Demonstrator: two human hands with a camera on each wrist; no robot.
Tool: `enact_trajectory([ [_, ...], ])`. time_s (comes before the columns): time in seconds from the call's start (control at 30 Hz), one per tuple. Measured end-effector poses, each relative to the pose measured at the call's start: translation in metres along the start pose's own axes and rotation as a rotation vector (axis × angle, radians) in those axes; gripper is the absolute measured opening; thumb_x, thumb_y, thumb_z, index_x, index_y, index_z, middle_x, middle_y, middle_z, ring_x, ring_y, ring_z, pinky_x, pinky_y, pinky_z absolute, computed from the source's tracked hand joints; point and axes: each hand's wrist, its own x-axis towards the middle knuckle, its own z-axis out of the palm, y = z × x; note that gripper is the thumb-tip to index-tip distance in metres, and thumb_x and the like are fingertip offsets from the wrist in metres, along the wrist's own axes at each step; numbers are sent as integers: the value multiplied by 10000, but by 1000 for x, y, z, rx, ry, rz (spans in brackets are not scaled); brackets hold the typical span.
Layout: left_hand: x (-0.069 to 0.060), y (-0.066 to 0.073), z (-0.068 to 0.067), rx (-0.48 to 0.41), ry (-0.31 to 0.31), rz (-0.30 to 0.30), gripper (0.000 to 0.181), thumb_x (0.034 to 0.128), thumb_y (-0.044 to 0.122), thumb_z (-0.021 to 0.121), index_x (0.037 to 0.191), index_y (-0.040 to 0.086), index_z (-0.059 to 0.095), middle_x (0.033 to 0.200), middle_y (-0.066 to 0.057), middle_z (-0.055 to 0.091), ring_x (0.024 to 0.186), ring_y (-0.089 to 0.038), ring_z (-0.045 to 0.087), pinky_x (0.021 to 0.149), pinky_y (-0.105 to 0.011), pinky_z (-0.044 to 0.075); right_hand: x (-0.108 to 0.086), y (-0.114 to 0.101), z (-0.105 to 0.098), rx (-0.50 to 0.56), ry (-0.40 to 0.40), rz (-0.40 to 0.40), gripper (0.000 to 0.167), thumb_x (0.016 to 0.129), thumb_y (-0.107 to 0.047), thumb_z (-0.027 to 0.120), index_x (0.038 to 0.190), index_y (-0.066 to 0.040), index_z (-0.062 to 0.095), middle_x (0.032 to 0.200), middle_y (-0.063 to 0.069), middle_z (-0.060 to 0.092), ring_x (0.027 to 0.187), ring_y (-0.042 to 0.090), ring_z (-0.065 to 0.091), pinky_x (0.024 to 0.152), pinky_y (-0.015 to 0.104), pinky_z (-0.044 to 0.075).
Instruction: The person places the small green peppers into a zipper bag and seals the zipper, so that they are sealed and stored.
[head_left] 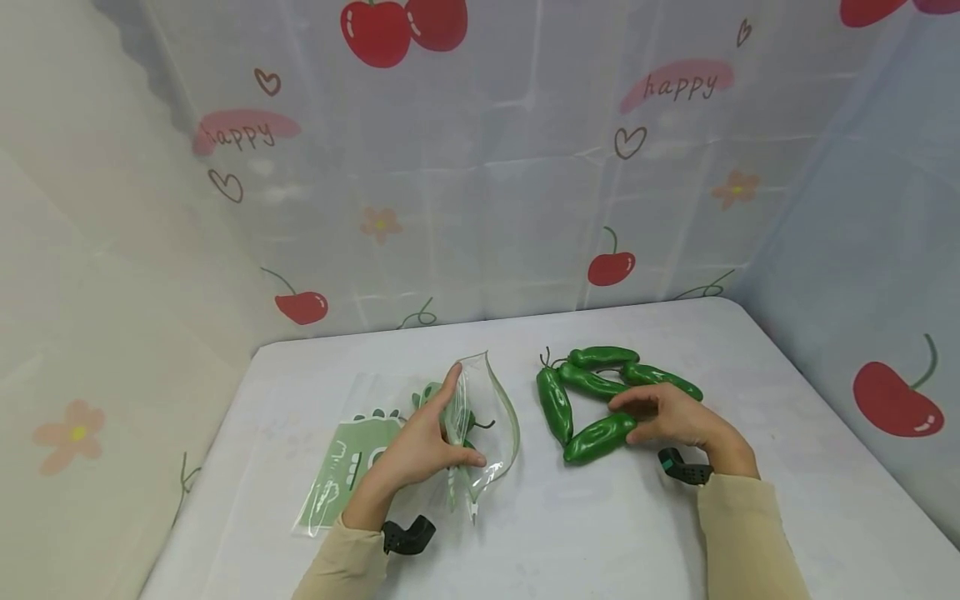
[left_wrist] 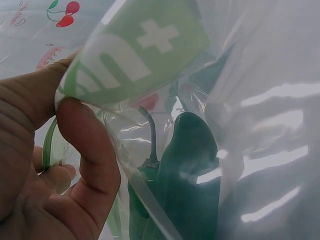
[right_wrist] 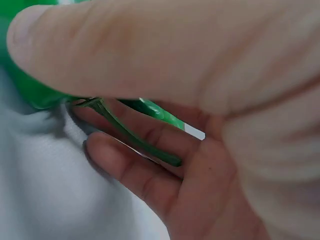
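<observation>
In the head view my left hand (head_left: 416, 446) grips a clear bag (head_left: 501, 417) whose mouth gapes toward the right. The left wrist view shows the fingers (left_wrist: 92, 150) curled at the edge of its green-printed film (left_wrist: 117, 67), with green peppers (left_wrist: 190, 165) inside. My right hand (head_left: 678, 417) pinches the stem end of a green pepper (head_left: 597, 440) lying on the table, right of the bag. Up close in the right wrist view, the thumb (right_wrist: 100, 50) lies against the pepper (right_wrist: 35, 92), and its stem (right_wrist: 135, 140) runs along the fingers beneath.
Several more green peppers (head_left: 555, 404) lie beyond and left of the right hand. A flat bag with a green print (head_left: 337, 475) is left of the left hand. Patterned curtains (head_left: 487, 208) surround the white table (head_left: 585, 533) at the back and sides.
</observation>
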Motion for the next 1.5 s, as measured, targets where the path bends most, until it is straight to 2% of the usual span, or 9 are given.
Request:
enact_trajectory([
  [0.2, 0, 1, 0, 5, -1, 0, 1316, 736, 264, 955, 1660, 394, 27, 1648, -59, 338, 582, -129, 507, 584, -302, 502, 1, 3, 2, 5, -7, 10, 477, 775, -140, 904, 1224, -144, 745, 1262, 89, 694, 1142, 243, 627, 961, 377, 539],
  [0.33, 0, 2, 0, 2, -1, -3, 1316, 737, 261, 954, 1661, 393, 27, 1650, -60, 334, 580, -130, 504, 583, -304, 501, 1, 4, 2, 4, -11, 10, 467, 775, -139, 904, 1216, -147, 749, 1253, 86, 701, 1128, 235, 633, 954, 393, 539],
  [0.7, 0, 0, 1, 1, 1, -7, 1319, 732, 268, 957, 1666, 374, 32, 1656, -65, 325, 575, -132, 498, 581, -302, 500, -1, 4, -1, 2, 0, 16, 469, 759, -150, 917, 1198, -135, 753, 1216, 89, 702, 1067, 215, 634, 885, 293, 543],
  [0.83, 0, 0, 1, 6, 2, -4, 1322, 729, 273, 959, 1670, 357, 34, 1663, -75, 316, 580, -136, 500, 589, -305, 500, -3, 2, -3, 8, 20, 34, 469, 748, -158, 925, 1187, -148, 758, 1123, 78, 696, 988, 211, 627, 827, 272, 542],
  [0.97, 1, 1, 0, 6, 3, 0, 1319, 731, 263, 958, 1671, 348, 37, 1671, -70, 302, 579, -135, 490, 606, -305, 503, -4, 0, -6, 23, 49, 38, 458, 761, -164, 918, 1189, -163, 756, 1107, 76, 682, 982, 218, 627, 819, 280, 546],
  [1.07, 1, 1, 0, 4, 3, 0, 1317, 732, 259, 957, 1671, 353, 37, 1671, -68, 301, 580, -134, 493, 611, -306, 506, -4, -1, -6, 34, 67, 22, 455, 777, -171, 908, 1203, -159, 748, 1130, 78, 681, 987, 213, 631, 820, 285, 550],
  [1.3, 0, 1, 1, 1, 2, -7, 1318, 730, 271, 959, 1650, 428, 28, 1659, -72, 321, 577, -129, 492, 614, -305, 509, -4, -2, -6, 97, 113, -27, 469, 773, -164, 914, 1203, -102, 737, 1026, 79, 682, 892, 175, 622, 723, 301, 542],
  [1.5, 0, 0, 1, 0, 5, -7, 1317, 730, 267, 958, 1668, 368, 40, 1648, -64, 335, 574, -132, 490, 585, -305, 497, -4, -8, -7, 130, 140, -59, 490, 770, -157, 917, 1219, -97, 731, 1094, 106, 703, 935, 158, 661, 746, 306, 554],
])
